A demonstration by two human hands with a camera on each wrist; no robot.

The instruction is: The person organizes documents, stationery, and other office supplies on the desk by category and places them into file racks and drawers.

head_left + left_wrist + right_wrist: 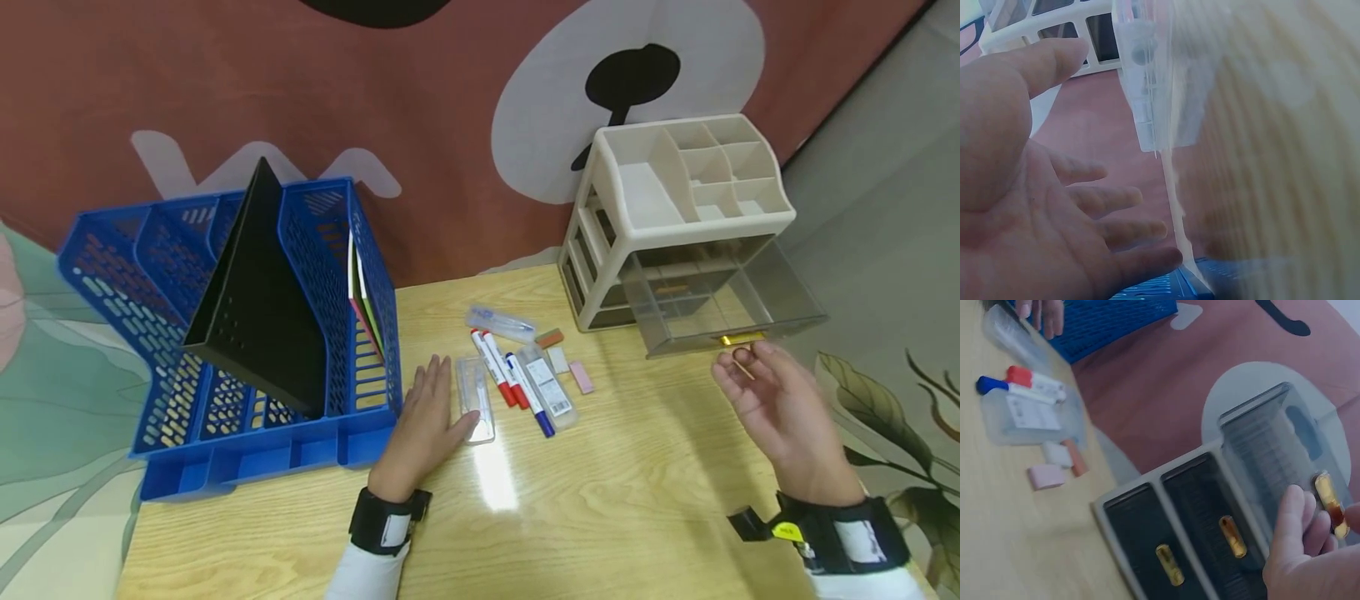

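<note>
The top drawer (720, 312) of the beige organizer is pulled out. At its gold handle (742, 338), my right hand (783, 412) pinches with thumb and curled fingers; the right wrist view shows the thumb against the handle (1331, 503). My left hand (423, 425) lies palm down with straight fingers between the blue rack and a clear case (476, 400), its thumb at the case's edge. In the left wrist view the left hand (1079, 200) has its fingers spread beside the clear case (1147, 81).
Red markers (495, 367), a blue marker (531, 396), a labelled clear case (551, 387), another clear case (501, 322) and small blocks (581, 377) lie mid-table. On the left, a blue rack (262, 450) holds a black folder (262, 308) and thin booklets (363, 300).
</note>
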